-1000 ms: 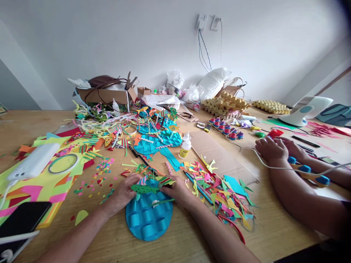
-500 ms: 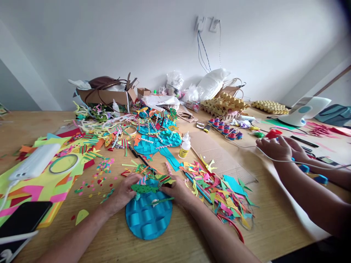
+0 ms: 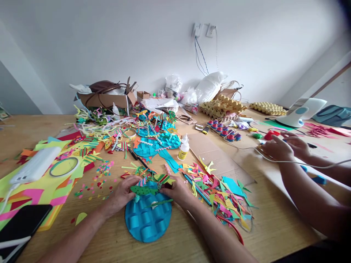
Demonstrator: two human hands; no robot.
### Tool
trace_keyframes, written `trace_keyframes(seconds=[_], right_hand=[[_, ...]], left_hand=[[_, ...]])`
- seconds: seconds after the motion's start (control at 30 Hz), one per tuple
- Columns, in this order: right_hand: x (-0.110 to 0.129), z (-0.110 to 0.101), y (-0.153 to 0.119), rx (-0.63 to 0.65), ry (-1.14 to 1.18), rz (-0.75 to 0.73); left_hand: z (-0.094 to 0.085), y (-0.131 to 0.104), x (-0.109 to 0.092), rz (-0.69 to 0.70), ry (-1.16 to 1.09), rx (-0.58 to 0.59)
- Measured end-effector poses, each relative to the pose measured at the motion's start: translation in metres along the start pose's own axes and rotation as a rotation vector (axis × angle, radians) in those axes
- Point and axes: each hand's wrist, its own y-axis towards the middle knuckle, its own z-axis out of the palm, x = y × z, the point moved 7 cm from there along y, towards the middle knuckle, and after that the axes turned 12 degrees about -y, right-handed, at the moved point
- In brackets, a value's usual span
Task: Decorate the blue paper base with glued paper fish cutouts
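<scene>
Now, by the desk's (image 3: 109,239) near edge, left hand (image 3: 124,193) and right hand (image 3: 177,191) flank the green fish (image 3: 144,190), grips unclear; squeezing inward could crease it.

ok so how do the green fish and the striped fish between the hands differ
The green fish has dark spots; the striped fish has red, green and yellow bands. The green fish lies nearer the camera, its outer end by the left hand; the striped fish sits farther back, by the right hand. Both look like paper cutouts at the far end of the blue disc.
</scene>
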Motion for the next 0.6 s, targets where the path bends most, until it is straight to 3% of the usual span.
trace_keyframes(seconds=[0.37, 0.6], right_hand=[[0.008, -0.016, 0.000, -0.046, -0.019, -0.096], [0.004, -0.020, -0.001, -0.043, 0.018, 0.000]], left_hand=[[-0.018, 0.001, -0.018, 0.071, -0.016, -0.012], [-0.034, 0.002, -0.021, 0.080, 0.002, -0.087]])
